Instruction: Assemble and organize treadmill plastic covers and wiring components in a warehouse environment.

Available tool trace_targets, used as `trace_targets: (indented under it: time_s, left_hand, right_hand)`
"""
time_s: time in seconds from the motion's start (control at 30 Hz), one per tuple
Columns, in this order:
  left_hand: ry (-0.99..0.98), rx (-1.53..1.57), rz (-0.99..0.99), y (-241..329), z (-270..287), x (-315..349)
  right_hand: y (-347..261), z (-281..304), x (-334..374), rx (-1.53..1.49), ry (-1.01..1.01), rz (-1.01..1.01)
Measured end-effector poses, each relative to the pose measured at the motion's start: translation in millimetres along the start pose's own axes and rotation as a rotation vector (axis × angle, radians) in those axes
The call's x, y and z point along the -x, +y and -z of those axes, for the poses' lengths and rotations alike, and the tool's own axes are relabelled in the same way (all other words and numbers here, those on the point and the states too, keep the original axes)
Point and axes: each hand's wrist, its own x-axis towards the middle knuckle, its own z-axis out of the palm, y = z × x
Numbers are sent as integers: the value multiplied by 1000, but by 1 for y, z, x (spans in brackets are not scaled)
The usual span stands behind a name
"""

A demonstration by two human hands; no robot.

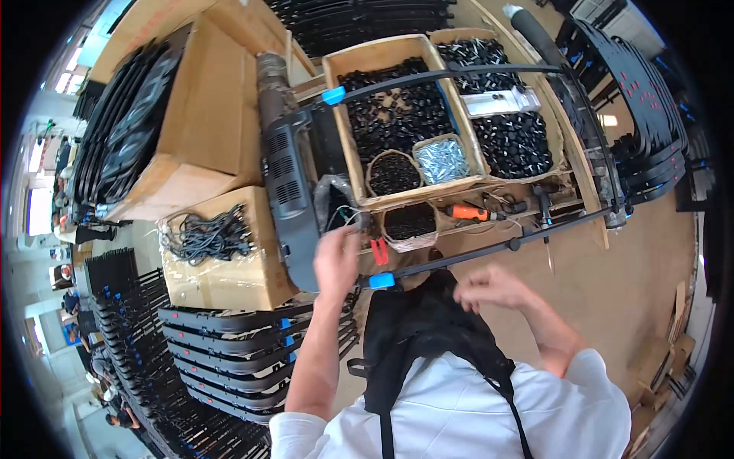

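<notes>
My left hand reaches to the near edge of a dark plastic panel with vent slots. Its fingertips are blurred beside a thin cable and a clear plastic bag, so whether it grips anything is unclear. My right hand hovers over the near side of the bench, fingers curled in; what they hold, if anything, is hidden. Joined to the panel is a black tubular frame with blue end pieces, lying across the parts bins. Red-handled pliers lie just right of my left hand.
Wooden trays hold black knobs, bolts and a carton of silver screws. An orange power driver lies near a small box of black screws. At left stand cartons, bundled cables and stacked black frames.
</notes>
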Motion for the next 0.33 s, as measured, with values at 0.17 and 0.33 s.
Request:
trace_targets:
  time_s: [0.17, 0.33]
  left_hand:
    - [-601, -200, -297, -25, -130, -57]
    - [-1032, -491, -485, -37, -187, -85]
  right_hand:
    - [135, 36, -31, -148, 256, -198]
    - [208, 77, -152, -846, 662, 81]
